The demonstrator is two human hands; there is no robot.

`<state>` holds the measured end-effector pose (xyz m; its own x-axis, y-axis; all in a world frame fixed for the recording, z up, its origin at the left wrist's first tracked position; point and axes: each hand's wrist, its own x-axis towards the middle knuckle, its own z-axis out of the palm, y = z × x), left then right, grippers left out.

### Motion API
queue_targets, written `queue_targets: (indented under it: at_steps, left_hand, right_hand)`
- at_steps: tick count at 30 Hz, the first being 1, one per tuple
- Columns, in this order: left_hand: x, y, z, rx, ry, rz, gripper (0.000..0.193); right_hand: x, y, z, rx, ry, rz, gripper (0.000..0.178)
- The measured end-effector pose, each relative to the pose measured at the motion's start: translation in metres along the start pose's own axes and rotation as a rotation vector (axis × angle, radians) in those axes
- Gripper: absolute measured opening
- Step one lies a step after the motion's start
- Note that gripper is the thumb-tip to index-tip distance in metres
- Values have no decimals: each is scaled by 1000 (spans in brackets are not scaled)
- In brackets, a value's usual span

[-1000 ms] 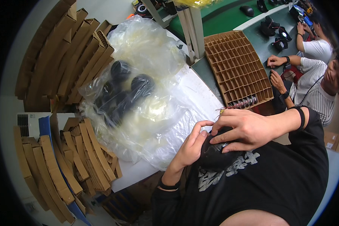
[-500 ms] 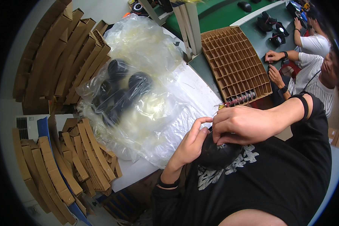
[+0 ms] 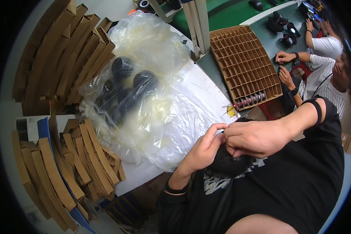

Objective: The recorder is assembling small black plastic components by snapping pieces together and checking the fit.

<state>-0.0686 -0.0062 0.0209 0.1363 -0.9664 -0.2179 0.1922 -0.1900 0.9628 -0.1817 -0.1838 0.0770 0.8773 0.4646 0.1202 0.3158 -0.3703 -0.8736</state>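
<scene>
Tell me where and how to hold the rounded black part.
Gripping the black part by its left edge, from the left where the left hand is, seems best: its visible surface bulges without a handle, and the right hand covers its upper edge in this view.

From afar, I find the right hand (image 3: 251, 137) covering part of a rounded black piece (image 3: 228, 164), while crumpled plastic sheeting (image 3: 154, 126) blurs dark objects (image 3: 145, 80).

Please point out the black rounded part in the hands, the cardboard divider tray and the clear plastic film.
Black rounded part (image 3: 229, 165), head view: its lower surface.
Cardboard divider tray (image 3: 244, 64), head view: middle of its grid.
Clear plastic film (image 3: 160, 124), head view: a crumpled area.
</scene>
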Motion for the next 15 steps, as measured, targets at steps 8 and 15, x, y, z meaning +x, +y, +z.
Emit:
queue_targets:
  at_steps: [8, 15]
  left_hand:
    - [0, 10, -3, 28, -18, -58, 29]
    - [6, 11, -2, 126, 23, 27, 32]
  right_hand:
    - [-6, -11, -3, -142, 132, 2, 16]
    - [-1, -16, 8, -545, 147, -92, 16]
